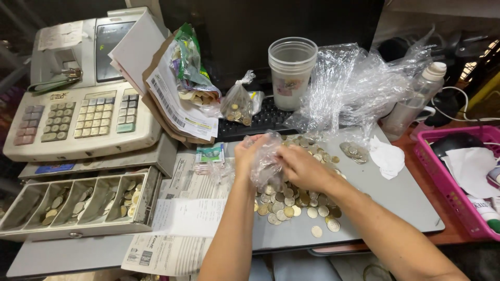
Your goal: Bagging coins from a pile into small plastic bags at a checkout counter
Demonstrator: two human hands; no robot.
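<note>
My left hand (248, 154) and my right hand (301, 167) meet over a grey flat surface (396, 192), both gripping a small clear plastic bag (266, 158). The left hand holds the bag's upper edge; the right hand's fingers are at its mouth. Under and around the hands lies a heap of loose coins (291, 203), silver and gold in colour. A smaller clump of coins (354, 151) lies further right, beside a crumpled white tissue (388, 157).
A cash register (78, 104) stands at the left with its coin drawer (73, 205) open. Papers (177, 229), a tied bag of coins (238, 106), stacked plastic cups (290, 73), crumpled clear plastic (354, 83), a bottle (416, 101) and a pink basket (453, 182) surround the surface.
</note>
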